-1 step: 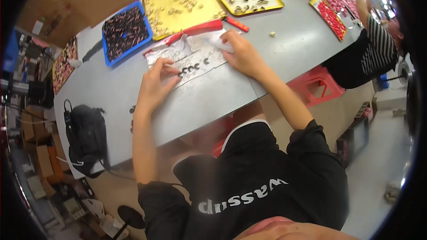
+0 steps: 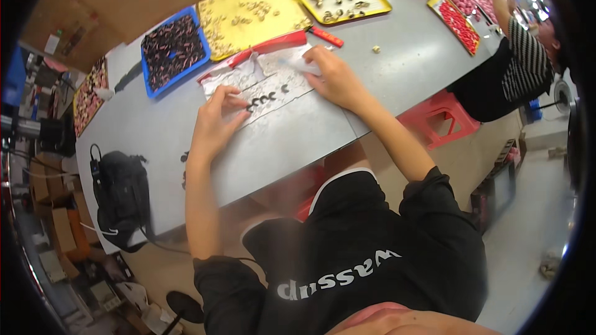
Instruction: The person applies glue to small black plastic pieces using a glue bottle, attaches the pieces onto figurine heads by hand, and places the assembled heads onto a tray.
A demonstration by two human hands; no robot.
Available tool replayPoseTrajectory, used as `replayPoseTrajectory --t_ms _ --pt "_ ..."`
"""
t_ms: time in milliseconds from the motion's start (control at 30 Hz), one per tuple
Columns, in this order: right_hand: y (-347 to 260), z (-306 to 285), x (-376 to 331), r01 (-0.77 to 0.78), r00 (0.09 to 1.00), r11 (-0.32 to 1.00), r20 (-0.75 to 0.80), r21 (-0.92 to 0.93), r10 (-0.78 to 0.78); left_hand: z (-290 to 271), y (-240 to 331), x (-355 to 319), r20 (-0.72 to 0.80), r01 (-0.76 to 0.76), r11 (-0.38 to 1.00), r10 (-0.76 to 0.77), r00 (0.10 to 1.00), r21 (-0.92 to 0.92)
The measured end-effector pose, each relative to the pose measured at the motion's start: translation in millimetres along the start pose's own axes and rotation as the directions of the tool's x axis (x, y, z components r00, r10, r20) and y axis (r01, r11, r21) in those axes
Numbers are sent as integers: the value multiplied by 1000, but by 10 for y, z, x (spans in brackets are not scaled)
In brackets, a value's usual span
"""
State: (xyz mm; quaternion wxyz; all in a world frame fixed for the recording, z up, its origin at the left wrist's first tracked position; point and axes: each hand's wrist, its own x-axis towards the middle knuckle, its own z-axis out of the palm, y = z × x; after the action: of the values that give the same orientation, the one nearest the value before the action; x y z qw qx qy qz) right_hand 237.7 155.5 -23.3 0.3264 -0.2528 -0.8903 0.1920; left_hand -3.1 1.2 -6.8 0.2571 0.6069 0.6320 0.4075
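Note:
My left hand (image 2: 214, 124) is bent at the left end of a short row of small black curved pieces (image 2: 264, 99). Its thumb and a fingertip close around the leftmost piece. These pieces lie on a whitish, stained sheet (image 2: 276, 80) with a red strip along its far edge. Over the sheet's right side, my right hand (image 2: 335, 80) grips a translucent squeeze bottle (image 2: 308, 67), its narrow end toward the left. The bottle is partly hidden by my fingers.
Beyond the sheet are a blue tray (image 2: 151, 90) of dark pieces, a yellow tray (image 2: 214, 25) of pale gold pieces and a yellow-rimmed tray (image 2: 386, 7). A red-handled cutter (image 2: 327, 36) lies nearby. A black bag (image 2: 121, 195) sits left; a person (image 2: 524, 65) is at right.
The whole view has shifted very slightly. Both hands keep their places over the sheet, and the row of black pieces looks the same.

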Motion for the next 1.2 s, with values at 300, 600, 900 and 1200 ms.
replayPoseTrajectory --t_ms 300,600,900,1200 --pt "497 -772 -90 -100 981 950 -191 -297 44 7 26 -31 -17 -11 999 11 1000 37" --pt "865 -865 -385 -167 984 968 -93 -189 152 -10 73 -49 -77 -54 996 59 995 75" --pt "284 -610 201 -208 931 837 -159 507 328 -39 49 -10 -287 -119 992 128 949 47" --pt "-674 204 765 -219 971 550 235 806 42 34 0 -2 -532 -191 980 187 826 47"
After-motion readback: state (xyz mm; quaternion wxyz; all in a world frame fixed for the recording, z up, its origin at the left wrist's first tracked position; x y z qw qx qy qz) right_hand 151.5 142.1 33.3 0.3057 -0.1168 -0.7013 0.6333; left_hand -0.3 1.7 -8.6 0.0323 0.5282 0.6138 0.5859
